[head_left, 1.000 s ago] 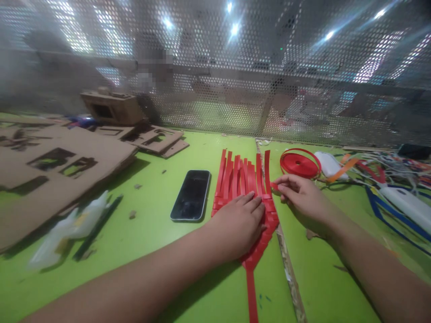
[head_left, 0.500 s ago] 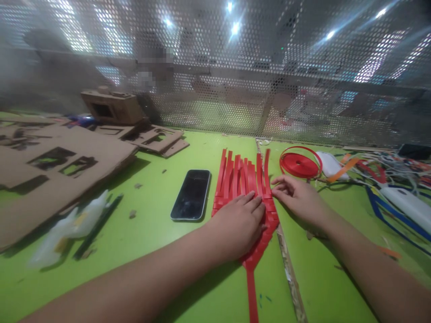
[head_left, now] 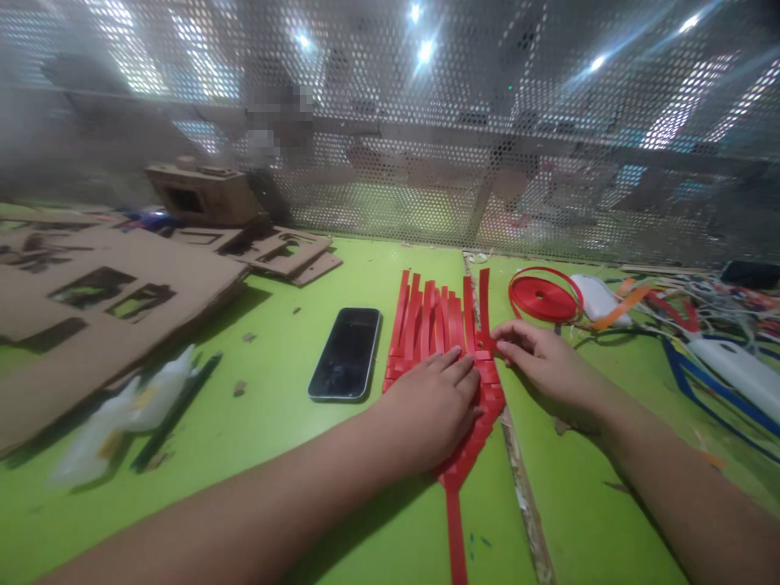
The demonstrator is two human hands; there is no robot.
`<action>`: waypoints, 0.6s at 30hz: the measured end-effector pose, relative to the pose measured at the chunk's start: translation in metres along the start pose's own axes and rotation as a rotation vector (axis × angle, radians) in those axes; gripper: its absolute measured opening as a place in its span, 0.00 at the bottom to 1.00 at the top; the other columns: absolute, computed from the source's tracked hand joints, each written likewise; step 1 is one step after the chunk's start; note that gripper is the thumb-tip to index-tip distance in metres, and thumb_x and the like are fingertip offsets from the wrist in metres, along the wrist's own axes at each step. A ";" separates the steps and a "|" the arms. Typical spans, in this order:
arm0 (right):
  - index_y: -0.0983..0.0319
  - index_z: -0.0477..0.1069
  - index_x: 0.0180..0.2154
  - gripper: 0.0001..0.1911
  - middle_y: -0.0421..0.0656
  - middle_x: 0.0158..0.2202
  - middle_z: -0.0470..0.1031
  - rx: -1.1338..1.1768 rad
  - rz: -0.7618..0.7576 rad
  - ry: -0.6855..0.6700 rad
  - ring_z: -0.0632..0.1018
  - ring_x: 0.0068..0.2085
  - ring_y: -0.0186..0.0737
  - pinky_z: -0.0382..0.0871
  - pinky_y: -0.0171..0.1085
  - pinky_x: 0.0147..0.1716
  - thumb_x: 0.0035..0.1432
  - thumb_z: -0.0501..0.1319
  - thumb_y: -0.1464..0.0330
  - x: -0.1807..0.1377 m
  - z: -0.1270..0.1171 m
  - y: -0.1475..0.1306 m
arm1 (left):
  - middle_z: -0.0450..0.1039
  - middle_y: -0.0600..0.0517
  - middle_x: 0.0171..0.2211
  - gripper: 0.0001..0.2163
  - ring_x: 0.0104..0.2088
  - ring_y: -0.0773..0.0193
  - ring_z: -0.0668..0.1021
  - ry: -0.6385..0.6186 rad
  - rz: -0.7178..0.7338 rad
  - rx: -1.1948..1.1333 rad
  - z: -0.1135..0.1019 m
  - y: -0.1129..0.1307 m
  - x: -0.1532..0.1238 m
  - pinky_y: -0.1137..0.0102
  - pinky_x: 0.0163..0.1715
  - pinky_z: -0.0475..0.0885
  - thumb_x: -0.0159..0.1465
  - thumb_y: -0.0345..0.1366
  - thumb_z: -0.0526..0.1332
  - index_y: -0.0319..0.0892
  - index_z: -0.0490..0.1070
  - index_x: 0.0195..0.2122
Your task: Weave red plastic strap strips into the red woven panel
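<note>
A fan of woven red ribbon strips (head_left: 435, 321) lies on the green table (head_left: 286, 439), narrowing to a single tail toward me. My left hand (head_left: 434, 406) lies flat and open on the woven part, pressing it down. My right hand (head_left: 542, 366) touches the weave's right edge, its fingertips pinched on the end of a red strip there. A roll of red ribbon (head_left: 542, 296) sits just beyond my right hand.
A black phone (head_left: 346, 352) lies left of the ribbon. Cut cardboard sheets (head_left: 103, 301) and a cardboard box (head_left: 201, 193) fill the left side. Loose ribbons, a white object (head_left: 594, 296) and tools clutter the right. A perforated metal screen (head_left: 463, 138) walls the back.
My right hand has slid a little left, bringing its fingertips onto the weave's right edge. My left hand has stayed flat on the ribbon.
</note>
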State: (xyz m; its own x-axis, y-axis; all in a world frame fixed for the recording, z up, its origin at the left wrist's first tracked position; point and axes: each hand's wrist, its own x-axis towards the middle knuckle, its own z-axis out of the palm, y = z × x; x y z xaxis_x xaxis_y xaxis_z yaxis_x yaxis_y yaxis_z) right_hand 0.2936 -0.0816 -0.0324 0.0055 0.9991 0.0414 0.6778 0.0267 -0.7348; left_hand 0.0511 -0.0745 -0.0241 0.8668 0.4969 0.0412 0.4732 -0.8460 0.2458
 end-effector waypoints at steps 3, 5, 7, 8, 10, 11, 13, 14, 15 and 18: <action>0.55 0.74 0.47 0.10 0.44 0.46 0.81 0.008 -0.002 -0.018 0.80 0.46 0.47 0.73 0.45 0.47 0.66 0.60 0.61 0.000 0.000 -0.001 | 0.55 0.40 0.71 0.28 0.72 0.44 0.57 -0.004 0.004 -0.004 0.001 0.000 0.000 0.50 0.70 0.55 0.77 0.46 0.44 0.33 0.58 0.71; 0.56 0.73 0.46 0.10 0.44 0.45 0.81 0.022 -0.008 -0.024 0.80 0.46 0.46 0.73 0.45 0.47 0.66 0.60 0.61 0.001 0.001 -0.002 | 0.55 0.39 0.71 0.28 0.72 0.44 0.57 -0.003 0.006 -0.004 0.001 -0.001 0.000 0.50 0.70 0.55 0.77 0.46 0.44 0.33 0.58 0.70; 0.57 0.72 0.45 0.09 0.44 0.44 0.80 0.041 -0.020 -0.020 0.80 0.45 0.45 0.74 0.44 0.46 0.66 0.61 0.61 0.001 0.002 -0.003 | 0.55 0.40 0.71 0.28 0.72 0.44 0.57 0.001 0.004 -0.006 0.001 -0.001 0.001 0.50 0.70 0.55 0.77 0.46 0.44 0.33 0.58 0.70; 0.57 0.72 0.45 0.09 0.44 0.43 0.80 0.047 -0.024 -0.014 0.80 0.44 0.45 0.74 0.43 0.45 0.65 0.61 0.62 0.002 0.002 -0.004 | 0.55 0.40 0.71 0.27 0.72 0.45 0.57 0.003 0.004 -0.007 0.001 -0.001 0.000 0.50 0.70 0.56 0.77 0.46 0.44 0.33 0.58 0.70; 0.57 0.70 0.45 0.09 0.43 0.41 0.80 0.030 -0.033 0.007 0.80 0.43 0.43 0.74 0.42 0.43 0.65 0.61 0.62 0.001 0.003 -0.007 | 0.55 0.40 0.71 0.27 0.72 0.45 0.57 0.003 0.006 -0.006 0.001 -0.001 0.000 0.50 0.70 0.56 0.77 0.46 0.44 0.34 0.58 0.70; 0.57 0.70 0.45 0.08 0.43 0.40 0.79 0.007 -0.037 0.020 0.80 0.42 0.43 0.74 0.41 0.42 0.65 0.61 0.63 0.001 0.004 -0.008 | 0.55 0.40 0.71 0.27 0.72 0.45 0.57 0.002 0.006 -0.005 0.001 -0.001 0.000 0.50 0.70 0.56 0.77 0.45 0.44 0.34 0.58 0.70; 0.56 0.69 0.44 0.07 0.42 0.39 0.80 -0.058 -0.051 0.036 0.80 0.40 0.42 0.73 0.40 0.40 0.65 0.61 0.64 0.000 0.004 -0.012 | 0.55 0.41 0.71 0.27 0.72 0.45 0.57 0.001 0.005 0.001 0.001 -0.001 0.000 0.50 0.70 0.56 0.77 0.46 0.45 0.34 0.58 0.70; 0.56 0.69 0.44 0.06 0.41 0.39 0.80 -0.091 -0.060 0.041 0.80 0.40 0.42 0.73 0.40 0.39 0.66 0.61 0.64 0.000 0.004 -0.013 | 0.56 0.41 0.71 0.27 0.72 0.45 0.57 0.000 0.006 0.004 0.000 -0.001 0.000 0.50 0.70 0.56 0.77 0.46 0.44 0.34 0.58 0.70; 0.56 0.69 0.44 0.05 0.41 0.39 0.80 -0.122 -0.072 0.044 0.80 0.40 0.42 0.72 0.39 0.39 0.66 0.60 0.65 -0.001 0.003 -0.014 | 0.56 0.41 0.71 0.27 0.72 0.45 0.58 0.001 0.008 0.007 0.000 -0.001 0.000 0.51 0.70 0.56 0.77 0.46 0.44 0.34 0.58 0.70; 0.56 0.69 0.45 0.07 0.42 0.40 0.80 -0.214 -0.116 0.033 0.80 0.38 0.41 0.72 0.39 0.36 0.65 0.60 0.66 -0.003 0.000 -0.015 | 0.56 0.40 0.71 0.27 0.72 0.45 0.58 0.003 0.015 0.018 0.000 -0.001 0.000 0.51 0.71 0.55 0.77 0.46 0.44 0.33 0.58 0.70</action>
State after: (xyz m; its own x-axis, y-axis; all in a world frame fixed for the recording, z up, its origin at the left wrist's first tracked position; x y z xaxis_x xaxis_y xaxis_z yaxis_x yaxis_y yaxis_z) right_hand 0.2836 -0.0846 -0.0210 -0.0598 0.9881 0.1414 0.8155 0.1301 -0.5639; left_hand 0.0509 -0.0735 -0.0248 0.8737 0.4842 0.0474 0.4625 -0.8568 0.2279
